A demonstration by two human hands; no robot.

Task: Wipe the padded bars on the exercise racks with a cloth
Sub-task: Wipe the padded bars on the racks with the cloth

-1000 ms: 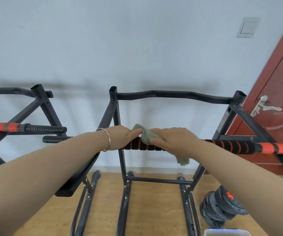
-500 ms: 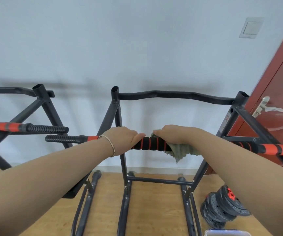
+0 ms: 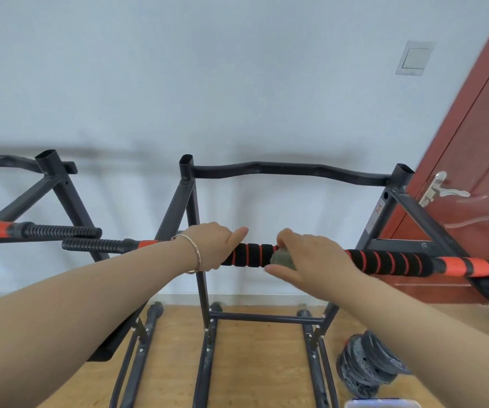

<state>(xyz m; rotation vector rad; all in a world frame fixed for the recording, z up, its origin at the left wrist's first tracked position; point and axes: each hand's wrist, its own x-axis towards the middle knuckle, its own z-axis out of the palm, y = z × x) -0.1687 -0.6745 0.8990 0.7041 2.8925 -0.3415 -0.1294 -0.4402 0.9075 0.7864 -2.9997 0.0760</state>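
Head cam, looking down along both forearms at racks by a pale wall [image 3: 207, 83].

L hand [image 3: 216, 248]: curled over padded bar [image 3: 252, 255] from above, thumb laid fwd along top, gripping it. Thin bracelet [image 3: 193, 254] at wrist.

R hand [image 3: 311, 257]: just right of L, short stretch of bare foam between. Fingers bent over bar, thumb under, pinching grey-green cloth [image 3: 281, 257] against foam. Cloth bunched small, mostly hidden under palm; only a wad visible at thumb side.

Bar: black foam w/ red spiral stripes, approx. level across frame at mid-height. Ribbed black grip [image 3: 90, 245] at far left end, orange band next to it, orange-and-black bands at right end.

Behind bar: centre rack [image 3: 190, 201], dark grey tube, open-topped uprights, wavy top bar [image 3: 290, 169] joining them, feet on wooden floor [image 3: 252, 366]. Second rack [image 3: 57, 187] to left, w/ own ribbed, orange-banded bar [image 3: 60, 231] just above near bar's left end; touching or apart, cannot tell.

Right side: red-brown door [image 3: 478, 160] w/ silver lever handle [image 3: 443, 188]; light switch [image 3: 414, 58] on wall near door edge. Stack of dark weight plates [image 3: 367, 366] on floor near centre rack's right foot. Edge of a white container [image 3: 381, 403] at bottom of frame, contents not readable.
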